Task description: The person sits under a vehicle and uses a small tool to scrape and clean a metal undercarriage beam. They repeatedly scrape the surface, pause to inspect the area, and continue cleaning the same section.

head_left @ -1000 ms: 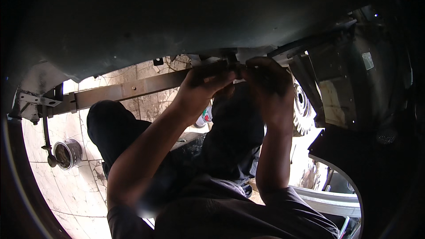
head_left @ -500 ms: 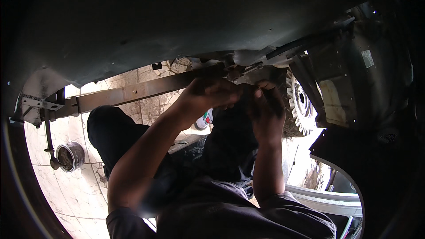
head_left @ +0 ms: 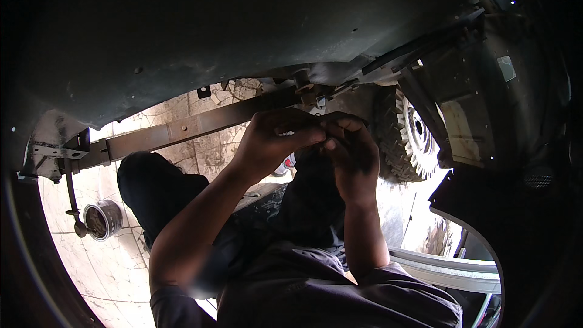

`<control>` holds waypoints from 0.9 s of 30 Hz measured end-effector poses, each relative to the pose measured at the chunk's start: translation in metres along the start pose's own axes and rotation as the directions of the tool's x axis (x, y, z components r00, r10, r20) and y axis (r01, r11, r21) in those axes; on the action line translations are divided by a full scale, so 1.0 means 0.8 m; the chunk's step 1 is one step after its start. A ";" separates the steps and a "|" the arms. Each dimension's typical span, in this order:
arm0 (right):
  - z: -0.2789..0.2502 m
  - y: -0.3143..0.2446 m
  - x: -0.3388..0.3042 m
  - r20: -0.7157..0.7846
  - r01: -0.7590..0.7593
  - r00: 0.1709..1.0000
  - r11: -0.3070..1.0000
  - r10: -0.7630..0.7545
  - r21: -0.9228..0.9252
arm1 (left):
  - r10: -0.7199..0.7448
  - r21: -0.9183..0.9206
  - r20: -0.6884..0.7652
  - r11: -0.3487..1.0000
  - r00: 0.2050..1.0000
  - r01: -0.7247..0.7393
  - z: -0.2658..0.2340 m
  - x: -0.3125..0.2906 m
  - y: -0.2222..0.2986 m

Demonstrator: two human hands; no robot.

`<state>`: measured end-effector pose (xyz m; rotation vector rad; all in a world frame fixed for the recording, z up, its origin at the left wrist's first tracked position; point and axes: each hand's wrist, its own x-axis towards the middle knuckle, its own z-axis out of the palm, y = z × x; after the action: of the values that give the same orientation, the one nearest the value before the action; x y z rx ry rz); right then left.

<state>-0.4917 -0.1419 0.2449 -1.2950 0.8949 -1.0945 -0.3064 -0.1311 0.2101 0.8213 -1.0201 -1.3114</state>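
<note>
My left hand [head_left: 276,136] and my right hand [head_left: 352,146] meet fingertip to fingertip in front of my dark-trousered legs. Both are closed in a pinch, the fingers curled inward. Whatever lies between the fingertips is too small and dark to make out. Just beyond the hands runs a long rusty steel bar [head_left: 200,127], crossing from the left toward the centre. A metal joint or bolt fitting [head_left: 305,85] hangs at its right end, close above my fingers.
A dark painted panel [head_left: 182,36] spans overhead. A treaded wheel [head_left: 419,136] stands at the right, beside a dark body panel [head_left: 504,146]. On the tiled floor [head_left: 115,273] sits an open can [head_left: 102,220], next to a hanging rod [head_left: 74,203]. A small white-and-red container [head_left: 287,164] shows behind my left wrist.
My right hand has moved left until its fingertips meet those of my left hand. The surroundings have shifted slightly with my head.
</note>
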 end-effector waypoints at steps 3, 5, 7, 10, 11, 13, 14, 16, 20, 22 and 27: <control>-0.001 0.000 -0.001 0.003 0.051 0.999 0.996 -0.051 -0.070 | 0.019 0.070 0.019 0.997 1.000 -0.020 -0.001 0.001 -0.002; -0.005 0.004 -0.002 0.007 0.057 0.998 0.993 -0.057 -0.106 | 0.049 0.164 0.044 0.985 0.998 -0.055 -0.005 0.000 -0.006; -0.004 0.004 -0.003 -0.009 0.060 0.998 0.989 -0.062 -0.136 | 0.068 0.150 0.028 0.986 0.997 -0.071 -0.001 -0.002 -0.007; -0.005 0.007 -0.003 -0.023 0.075 0.997 0.983 -0.080 -0.170 | 0.059 0.202 0.018 0.977 0.998 -0.062 0.001 -0.005 -0.003; -0.006 0.010 -0.003 -0.025 0.083 0.996 0.980 -0.089 -0.179 | 0.051 0.232 0.017 0.971 0.999 -0.054 0.001 -0.006 -0.002; -0.009 0.017 -0.002 -0.030 0.091 0.995 0.983 -0.097 -0.161 | 0.048 0.261 0.024 0.964 0.999 -0.052 0.001 -0.006 -0.004; -0.008 0.018 0.000 -0.031 0.094 0.995 0.984 -0.100 -0.149 | 0.045 0.277 0.025 0.959 0.999 -0.050 -0.001 -0.006 -0.005; -0.001 0.013 -0.001 -0.043 0.093 0.994 0.987 -0.099 -0.132 | 0.113 0.254 0.015 0.961 0.994 -0.113 -0.001 -0.005 -0.010; -0.005 0.016 0.000 -0.038 0.054 0.998 0.996 -0.057 -0.071 | 0.077 0.227 0.008 0.971 0.997 -0.077 0.002 -0.004 -0.005; -0.005 0.012 0.000 -0.038 0.061 0.997 0.988 -0.067 -0.141 | 0.066 0.223 0.010 0.973 0.998 -0.067 0.000 -0.003 -0.004; -0.015 0.022 0.002 -0.088 0.029 0.995 0.995 -0.038 -0.099 | 0.027 0.199 0.009 0.980 1.000 -0.028 0.005 -0.003 0.001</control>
<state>-0.5006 -0.1477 0.2262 -1.3538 1.0073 -1.1553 -0.3096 -0.1281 0.2115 0.9506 -1.1768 -1.2018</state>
